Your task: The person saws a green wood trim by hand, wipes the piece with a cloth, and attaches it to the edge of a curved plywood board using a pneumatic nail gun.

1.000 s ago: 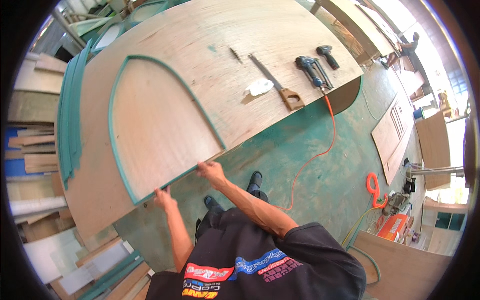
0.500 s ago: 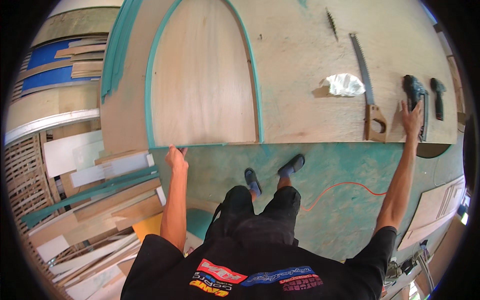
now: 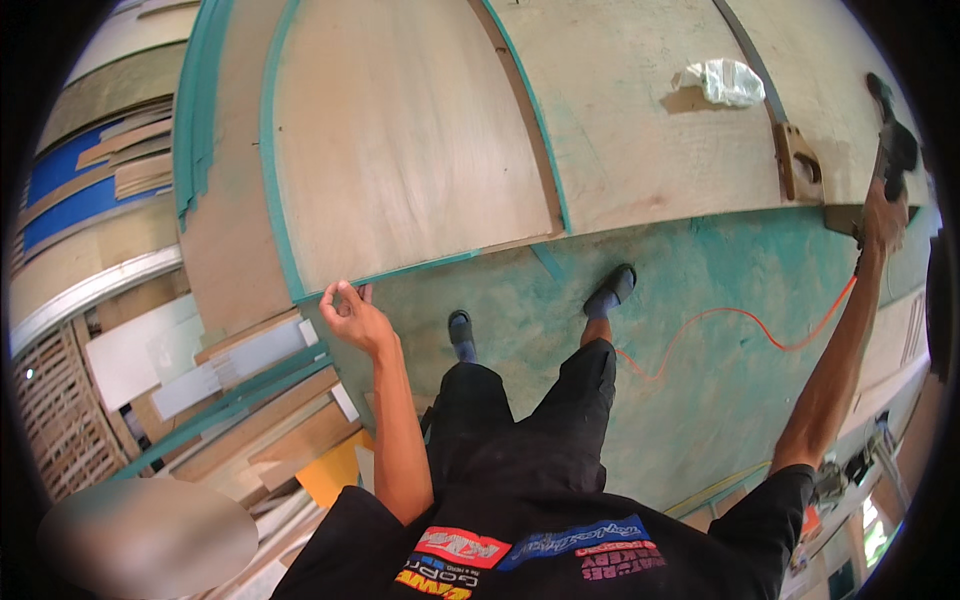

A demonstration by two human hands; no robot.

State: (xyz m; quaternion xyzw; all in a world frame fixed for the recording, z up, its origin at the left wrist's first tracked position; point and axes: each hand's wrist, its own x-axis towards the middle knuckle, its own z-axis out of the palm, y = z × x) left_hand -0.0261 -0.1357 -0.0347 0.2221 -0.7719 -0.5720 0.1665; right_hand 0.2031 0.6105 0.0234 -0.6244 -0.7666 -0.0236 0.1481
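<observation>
My left hand (image 3: pixel 360 320) is at the front left corner of a pale arched wooden panel (image 3: pixel 400 140) edged with teal strips. Thumb and fingers are pinched at the teal strip (image 3: pixel 420 265) along the panel's straight front edge. Far to the right, my right hand (image 3: pixel 884 215) grips a black nail gun (image 3: pixel 898 148), raised at the board's right end. A handsaw (image 3: pixel 797 165) with a brown wooden handle lies on the board left of it. Beyond the nail gun lies another black hand tool (image 3: pixel 879 92), partly hidden.
Crumpled clear plastic (image 3: pixel 725 82) lies on the large plywood board (image 3: pixel 640 130). More teal strips (image 3: pixel 205 110) are stacked at its left. An orange hose (image 3: pixel 740 310) crosses the green-stained floor (image 3: pixel 700 400). Wood offcuts (image 3: pixel 270 440) are piled at the left.
My right hand has closed round the nail gun and lifted it off the board, moving rightward. My left hand stays at the strip's left end, its wrist turned. The view has shifted.
</observation>
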